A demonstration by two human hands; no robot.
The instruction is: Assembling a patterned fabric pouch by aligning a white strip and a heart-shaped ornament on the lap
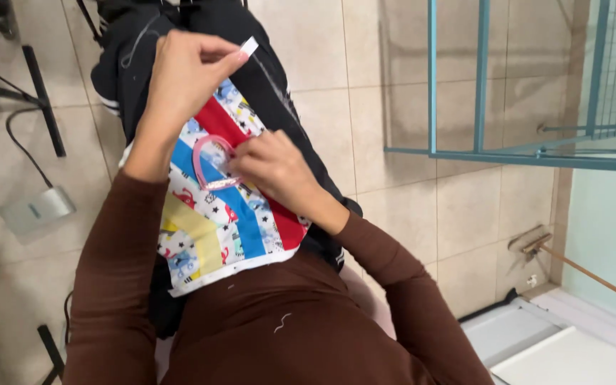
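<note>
Seated, left hand [183, 71] pinches a white strip [249, 46] over the patchwork cloth [222, 207] on the lap. Right hand [272, 167] grips pink-handled scissors [208, 160] nr cloth's center.

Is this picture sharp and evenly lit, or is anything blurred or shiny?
Head view: soft, even light with faint shadows; the tile floor shows a mild sheen; the patchwork cloth is fairly sharp; the left hand and right hand look slightly soft; the frame is tilted.

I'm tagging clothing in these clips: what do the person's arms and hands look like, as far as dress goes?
Both arms wear long, close-fitting plain brown sleeves that end at the wrists. The left hand and right hand are bare: no gloves, and no rings, watch or bracelets visible. No markings on the sleeves.
</note>
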